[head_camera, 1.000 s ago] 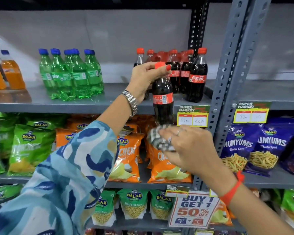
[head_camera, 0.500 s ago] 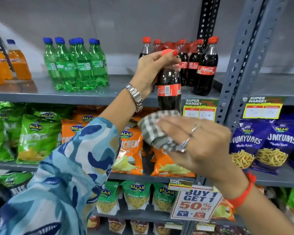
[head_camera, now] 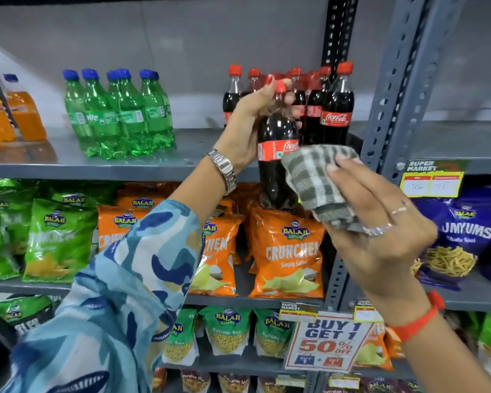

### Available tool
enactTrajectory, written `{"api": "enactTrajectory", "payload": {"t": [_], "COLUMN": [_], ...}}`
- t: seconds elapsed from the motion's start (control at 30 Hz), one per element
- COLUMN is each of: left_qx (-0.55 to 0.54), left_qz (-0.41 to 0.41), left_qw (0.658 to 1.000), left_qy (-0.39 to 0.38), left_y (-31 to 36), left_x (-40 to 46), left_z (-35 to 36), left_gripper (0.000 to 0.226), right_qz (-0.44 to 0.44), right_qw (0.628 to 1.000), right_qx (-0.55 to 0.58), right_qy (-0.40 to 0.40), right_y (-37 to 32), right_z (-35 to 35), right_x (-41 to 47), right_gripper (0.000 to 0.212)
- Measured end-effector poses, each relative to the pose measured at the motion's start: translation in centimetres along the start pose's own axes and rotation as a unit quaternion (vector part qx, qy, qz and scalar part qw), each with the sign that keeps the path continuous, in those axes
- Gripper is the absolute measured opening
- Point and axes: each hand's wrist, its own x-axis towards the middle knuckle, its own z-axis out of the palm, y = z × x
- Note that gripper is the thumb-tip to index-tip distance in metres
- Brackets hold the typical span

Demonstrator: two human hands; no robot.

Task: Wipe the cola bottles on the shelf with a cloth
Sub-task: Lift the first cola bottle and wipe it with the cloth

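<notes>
My left hand grips the neck of a dark cola bottle with a red cap and red label, held upright in the air in front of the shelf edge. My right hand holds a grey-and-white checked cloth pressed against the bottle's right side, at the label and below it. Behind them, several more cola bottles with red caps stand in a group on the grey top shelf.
Green soda bottles and orange drink bottles stand further left on the same shelf. A grey slotted upright post rises to the right. Snack bags fill the lower shelves, and a promo sign hangs below.
My right hand has raised the cloth from below the bottle's base up onto its side. My left hand has shifted its grip around the neck, just under the cap.
</notes>
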Motion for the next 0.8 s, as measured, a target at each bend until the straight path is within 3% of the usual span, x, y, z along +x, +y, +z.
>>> {"api": "enactTrajectory", "payload": {"t": [0.23,0.37,0.5,0.6,0.73,0.8], "left_qx": [-0.023,-0.02,-0.017,-0.017,-0.016,-0.008], "left_qz": [-0.008,-0.014,-0.013,-0.019,-0.026,-0.022], "left_qw": [0.999,0.999,0.999,0.999,1.0,1.0], "left_qy": [-0.031,-0.02,-0.028,-0.021,0.0,0.007], "left_y": [0.1,-0.4,-0.4,-0.3,-0.7,-0.8], "left_x": [0.0,-0.4,-0.5,-0.5,-0.7,-0.8], "left_z": [-0.1,-0.4,0.0,-0.7,-1.1,-1.1], "left_gripper": [0.027,0.025,0.024,0.023,0.026,0.026], "right_qz": [0.003,0.014,-0.018,-0.069,-0.046,-0.034], "right_qw": [0.979,0.994,0.982,0.97,0.988,0.985], "right_qx": [-0.033,-0.005,-0.062,-0.037,-0.017,-0.045], "right_qy": [-0.201,-0.104,-0.178,-0.23,-0.147,-0.163], "right_y": [-1.4,-1.3,-1.5,-2.5,-2.9,-2.7], "right_z": [-0.4,-0.7,1.3,1.0,0.9,1.5], "right_x": [-0.6,1.1,0.8,-0.3,1.8,2.2], "right_gripper": [0.026,0.023,0.037,0.034,0.03,0.036]}}
